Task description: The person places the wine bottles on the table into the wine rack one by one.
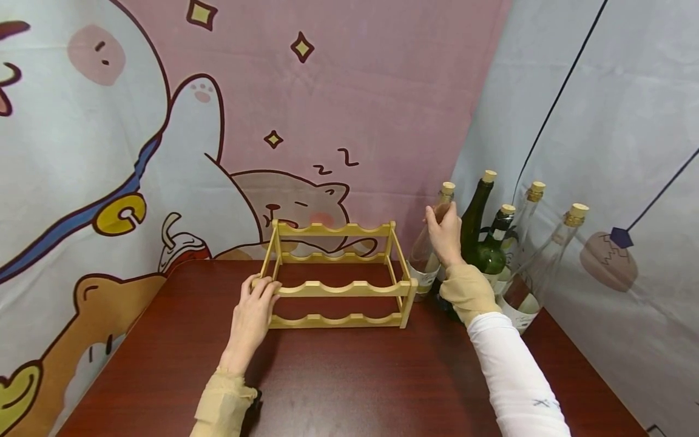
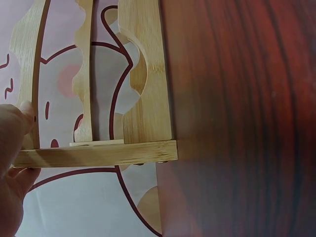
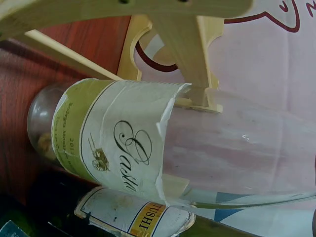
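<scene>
Right hand [image 1: 445,235]: grip curled round the neck of the clear bottle [image 3: 128,138], just right of the rack [image 1: 338,291]. Left hand [image 1: 253,309]: grip pinching the rack's left corner. Brace the rack; guide the bottle clear of the dark green bottle [image 1: 476,212].

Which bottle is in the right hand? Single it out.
The clear corked bottle nearest the rack, leftmost of the five in the head view; it alone among them is held, the right hand gripping its neck.
</scene>
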The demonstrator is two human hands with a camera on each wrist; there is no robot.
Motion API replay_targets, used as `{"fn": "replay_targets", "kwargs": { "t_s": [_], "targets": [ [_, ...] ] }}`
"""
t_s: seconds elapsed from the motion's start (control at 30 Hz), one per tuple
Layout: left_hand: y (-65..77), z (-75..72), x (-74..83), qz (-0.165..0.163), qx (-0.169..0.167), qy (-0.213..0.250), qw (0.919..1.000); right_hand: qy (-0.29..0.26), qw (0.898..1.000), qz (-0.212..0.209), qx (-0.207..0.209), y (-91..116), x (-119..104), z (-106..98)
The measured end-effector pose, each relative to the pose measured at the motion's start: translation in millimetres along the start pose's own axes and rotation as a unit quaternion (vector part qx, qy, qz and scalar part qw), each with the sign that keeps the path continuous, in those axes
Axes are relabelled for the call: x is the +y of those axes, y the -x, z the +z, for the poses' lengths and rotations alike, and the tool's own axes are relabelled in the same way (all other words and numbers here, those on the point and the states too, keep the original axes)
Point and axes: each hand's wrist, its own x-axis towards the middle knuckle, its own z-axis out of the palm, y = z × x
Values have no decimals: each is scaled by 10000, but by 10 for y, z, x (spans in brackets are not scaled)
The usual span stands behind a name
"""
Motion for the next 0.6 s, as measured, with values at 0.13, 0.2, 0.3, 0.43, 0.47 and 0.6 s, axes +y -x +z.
{"fn": "replay_targets", "kwargs": {
  "t_s": [0.13,0.2,0.3,0.43,0.47,0.6],
  "targets": [
    [-5,-2,0,-23,2,15,10000,12,9999,-103,82,35,-7,-27],
    [-7,-4,-2,-31,6,28,10000,23,9998,-135,125,48,0,-45],
    [-8,-5,-5,-31,13,53,10000,43,9996,-184,195,71,-3,-69],
    [-8,-4,-3,-23,2,66,10000,33,9990,-335,282,105,-21,-101],
    [-8,-4,-2,-21,2,63,10000,29,9989,-361,283,114,-26,-107],
    [-5,-5,1,-33,6,67,10000,24,9988,-419,256,146,-39,-125]
  ]
}}
